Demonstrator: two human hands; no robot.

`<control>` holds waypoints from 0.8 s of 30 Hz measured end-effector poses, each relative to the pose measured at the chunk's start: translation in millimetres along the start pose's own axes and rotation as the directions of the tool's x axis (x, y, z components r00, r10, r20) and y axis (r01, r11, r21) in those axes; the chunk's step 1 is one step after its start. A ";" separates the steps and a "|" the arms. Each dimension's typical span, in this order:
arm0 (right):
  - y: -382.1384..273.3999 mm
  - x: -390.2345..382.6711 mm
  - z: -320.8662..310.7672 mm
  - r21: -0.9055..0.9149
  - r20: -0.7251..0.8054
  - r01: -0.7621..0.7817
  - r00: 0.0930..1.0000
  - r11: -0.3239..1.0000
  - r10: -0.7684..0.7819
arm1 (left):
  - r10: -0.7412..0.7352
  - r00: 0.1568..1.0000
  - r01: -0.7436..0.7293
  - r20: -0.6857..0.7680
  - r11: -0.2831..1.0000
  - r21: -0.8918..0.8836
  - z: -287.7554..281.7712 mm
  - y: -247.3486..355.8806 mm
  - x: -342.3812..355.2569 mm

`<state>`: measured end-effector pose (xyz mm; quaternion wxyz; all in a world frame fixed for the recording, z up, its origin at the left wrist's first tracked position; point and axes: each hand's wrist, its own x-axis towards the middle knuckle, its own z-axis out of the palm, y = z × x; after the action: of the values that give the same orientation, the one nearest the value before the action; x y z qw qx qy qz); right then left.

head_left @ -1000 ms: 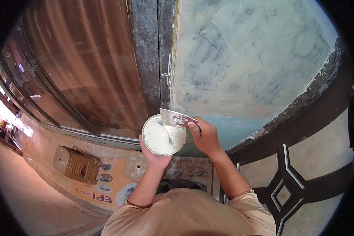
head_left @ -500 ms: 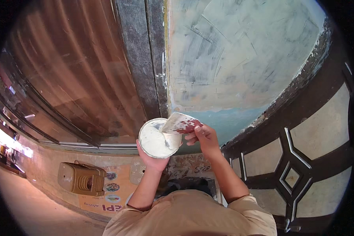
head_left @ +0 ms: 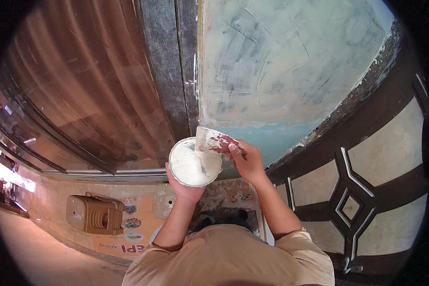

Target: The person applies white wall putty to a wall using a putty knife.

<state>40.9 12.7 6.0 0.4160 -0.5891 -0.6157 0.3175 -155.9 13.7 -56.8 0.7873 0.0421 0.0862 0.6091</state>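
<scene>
My left hand (head_left: 185, 190) cups a round tub (head_left: 172, 175) from below and its left side. White paste (head_left: 191, 167) fills the tub, smooth and mounded, with a streak dragged through it. In my right hand (head_left: 248, 162) is a putty knife (head_left: 216, 140) with a red handle and a broad blade smeared white. The blade sits over the tub's upper right rim, its lower edge close to the paste. Fingers of the right hand are wrapped round the handle and partly hidden.
Ahead rises a wall (head_left: 252, 95) with patchy pale coating over blue-green paint. Left of it are a dark wooden post (head_left: 169, 71) and glass with a brown curtain (head_left: 95, 95). A dark panelled door (head_left: 352, 205) stands right. A brown plastic stool (head_left: 94, 214) rests on a printed banner (head_left: 143, 224).
The putty knife has shifted up and slightly left, its blade now tilted more upright at the tub's rim. The paste's surface is changed, with a new streak. The view has moved a little.
</scene>
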 end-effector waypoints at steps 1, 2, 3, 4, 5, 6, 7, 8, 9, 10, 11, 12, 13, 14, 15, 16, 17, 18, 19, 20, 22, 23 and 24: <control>0.6 -0.5 2.7 0.198 0.019 -0.038 0.999 0.980 0.035 | 0.002 1.000 -0.002 -0.005 1.000 -0.003 0.7 -0.1 -0.9; 2.0 -0.8 4.7 0.386 0.045 -0.079 0.997 0.919 0.067 | 0.020 1.000 -0.020 -0.010 0.999 0.036 2.2 0.1 -2.2; 6.2 0.2 4.8 0.385 0.050 -0.083 0.996 0.919 0.069 | 0.039 0.999 -0.038 -0.014 0.997 0.074 3.7 0.3 -3.2; 12.0 2.3 4.3 0.496 0.117 -0.156 0.987 0.854 0.113 | 0.043 0.999 -0.041 -0.018 0.997 0.073 5.2 1.8 -3.7; 17.5 3.4 3.3 0.593 0.188 -0.232 0.971 0.771 0.147 | 0.034 0.999 -0.033 -0.026 0.999 0.031 6.6 3.3 -3.7; 22.2 2.3 1.7 0.592 0.193 -0.235 0.970 0.771 0.148 | 0.025 0.999 -0.025 -0.034 1.000 -0.011 6.8 4.4 -4.4; 26.9 1.0 -0.9 0.704 0.245 -0.250 0.964 0.665 0.104 | 0.029 0.999 -0.030 -0.037 0.999 -0.014 6.1 4.7 -5.1; 31.4 0.5 -2.7 0.797 0.288 -0.270 0.956 0.541 0.054 | 0.015 1.000 -0.015 0.011 0.999 -0.028 5.2 4.7 -5.5; 36.7 1.2 -3.3 0.794 0.293 -0.274 0.955 0.542 0.054 | 0.002 0.998 0.001 0.059 0.999 -0.042 4.3 4.7 -5.6; 40.0 1.9 -3.0 0.797 0.287 -0.267 0.957 0.541 0.049 | 0.005 0.998 -0.003 0.057 0.999 -0.044 1.1 3.8 -4.5; 42.6 2.5 -2.3 0.800 0.281 -0.259 0.959 0.540 0.043 | 0.025 0.999 -0.025 0.031 1.000 0.016 -3.0 2.0 -2.0; 44.8 3.3 -1.0 0.799 0.285 -0.262 0.958 0.541 0.044 | 0.045 0.999 -0.045 0.006 0.996 0.075 -6.3 1.0 -0.1; 44.2 3.7 0.1 0.734 0.246 -0.233 0.967 0.638 0.071 | 0.011 1.000 -0.011 -0.001 0.999 0.042 -0.8 1.3 -2.2; 43.0 4.5 1.4 0.657 0.203 -0.205 0.975 0.725 0.092 | 0.011 1.000 -0.010 -0.005 0.999 0.040 0.0 0.3 -1.6; 40.9 5.3 2.2 0.617 0.178 -0.212 0.976 0.758 0.128 | 0.020 1.000 -0.020 -0.004 0.998 0.052 0.4 -0.9 -0.9; 41.0 6.7 2.7 0.616 0.177 -0.214 0.975 0.758 0.131 | 0.028 1.000 -0.028 -0.001 0.998 0.064 0.9 -1.3 -0.3; 41.6 7.7 2.9 0.610 0.167 -0.187 0.980 0.770 0.106 | 0.027 1.000 -0.026 -0.002 0.998 0.064 1.5 -1.7 -0.7; 41.7 8.8 3.1 0.603 0.156 -0.160 0.984 0.782 0.081 | 0.014 1.000 -0.014 0.003 0.998 0.055 2.3 -2.0 -1.3; 36.4 10.2 3.4 0.602 0.158 -0.161 0.984 0.782 0.081 | 0.005 1.000 -0.005 0.009 0.999 0.046 2.5 -1.7 -1.6; 27.9 10.9 3.0 0.605 0.118 -0.115 0.992 0.788 0.054 | 0.007 1.000 -0.007 0.008 0.999 0.045 -0.2 -0.9 -0.9; 23.0 15.9 0.8 0.603 0.079 -0.069 0.997 0.795 0.026 | 0.000 1.000 0.002 -0.028 0.998 0.064 -6.2 0.4 0.6; 23.8 19.9 -2.2 0.572 0.064 -0.031 0.998 0.820 -0.007 | -0.006 1.000 0.006 0.001 0.998 0.068 -7.1 -0.2 -0.3; 24.9 24.6 -4.8 0.540 0.051 0.007 0.998 0.842 -0.041 | -0.005 1.000 0.005 0.001 0.998 0.067 -7.6 -0.1 0.4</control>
<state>57.7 39.2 -10.3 0.5497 -0.4308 -0.5214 0.4903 -157.2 13.8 -64.3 0.7871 0.0683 0.1061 0.6038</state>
